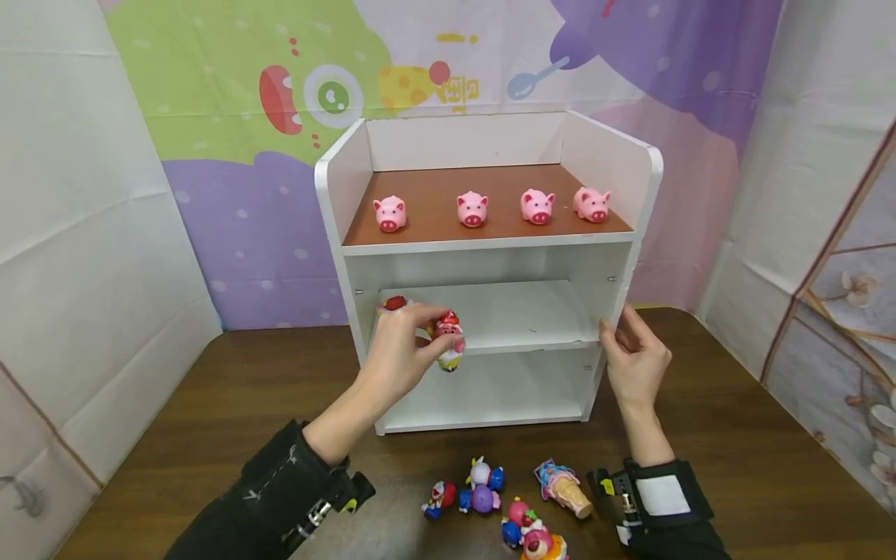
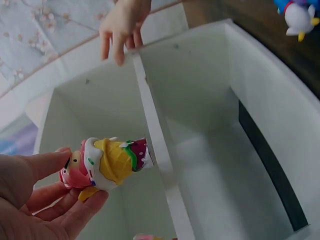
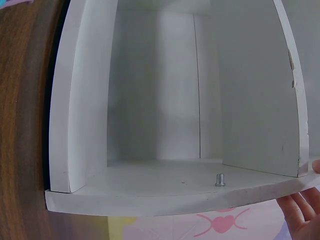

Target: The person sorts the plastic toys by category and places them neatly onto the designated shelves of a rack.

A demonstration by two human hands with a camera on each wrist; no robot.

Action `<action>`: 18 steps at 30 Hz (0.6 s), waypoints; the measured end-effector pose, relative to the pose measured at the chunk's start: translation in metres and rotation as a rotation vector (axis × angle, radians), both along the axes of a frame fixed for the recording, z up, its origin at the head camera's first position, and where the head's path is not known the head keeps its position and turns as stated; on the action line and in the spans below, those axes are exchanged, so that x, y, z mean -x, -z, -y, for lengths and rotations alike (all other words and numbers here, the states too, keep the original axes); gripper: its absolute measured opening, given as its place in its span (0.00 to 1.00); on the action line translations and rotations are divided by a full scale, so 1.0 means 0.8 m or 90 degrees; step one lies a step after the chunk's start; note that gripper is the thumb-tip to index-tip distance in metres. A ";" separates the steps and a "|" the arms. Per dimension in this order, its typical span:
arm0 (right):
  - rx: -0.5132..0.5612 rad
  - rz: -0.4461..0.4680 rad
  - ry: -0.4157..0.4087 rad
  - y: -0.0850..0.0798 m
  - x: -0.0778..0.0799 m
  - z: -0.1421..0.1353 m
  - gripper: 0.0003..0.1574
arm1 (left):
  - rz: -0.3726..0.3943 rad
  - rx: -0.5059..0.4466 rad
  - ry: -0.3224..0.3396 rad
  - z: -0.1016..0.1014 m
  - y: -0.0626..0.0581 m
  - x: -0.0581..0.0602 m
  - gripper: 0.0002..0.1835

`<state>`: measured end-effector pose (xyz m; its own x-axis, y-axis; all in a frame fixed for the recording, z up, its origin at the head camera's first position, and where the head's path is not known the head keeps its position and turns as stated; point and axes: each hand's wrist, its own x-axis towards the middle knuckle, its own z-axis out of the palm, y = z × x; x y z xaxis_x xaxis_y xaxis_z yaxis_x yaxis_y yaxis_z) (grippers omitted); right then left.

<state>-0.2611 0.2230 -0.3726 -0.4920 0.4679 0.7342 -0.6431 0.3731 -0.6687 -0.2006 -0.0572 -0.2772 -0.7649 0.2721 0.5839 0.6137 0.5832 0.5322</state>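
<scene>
My left hand (image 1: 406,342) pinches a small ice-cream toy figurine (image 1: 450,342) between thumb and fingers, at the front of the middle shelf. The left wrist view shows its pink head, yellow waffle-patterned body and dark red end. Another toy figurine (image 1: 394,302) with a red top stands at the left of that shelf, partly hidden behind my hand. On the right, my right hand (image 1: 635,359) grips the front edge of the white cabinet's side panel (image 3: 165,202), around middle-shelf height, with the thumb at the edge and the fingers along the outside.
Several pink pig toys (image 1: 472,209) stand in a row on the cabinet's brown top. On the dark wooden table (image 1: 280,389) before the cabinet lie an ice-cream cone toy (image 1: 564,488), a purple and blue toy (image 1: 481,498) and several other figurines (image 1: 535,537). A metal peg (image 3: 220,180) sticks out of the side panel.
</scene>
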 end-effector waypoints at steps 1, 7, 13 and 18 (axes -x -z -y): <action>-0.001 0.000 0.001 0.000 0.001 0.000 0.23 | 0.004 0.001 -0.004 -0.001 -0.002 0.004 0.16; -0.009 0.000 0.006 0.002 0.003 -0.001 0.23 | 0.024 0.019 -0.031 -0.006 -0.014 0.026 0.16; -0.007 -0.006 0.001 0.001 0.002 -0.001 0.23 | 0.038 0.036 -0.045 -0.012 -0.019 0.042 0.15; -0.006 -0.008 -0.002 0.000 0.001 0.000 0.23 | 0.061 0.044 -0.051 -0.018 -0.023 0.052 0.16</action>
<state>-0.2617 0.2233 -0.3726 -0.4835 0.4597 0.7449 -0.6526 0.3778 -0.6568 -0.2421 -0.0425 -0.2590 -0.8368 0.2453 0.4894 0.5125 0.6654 0.5428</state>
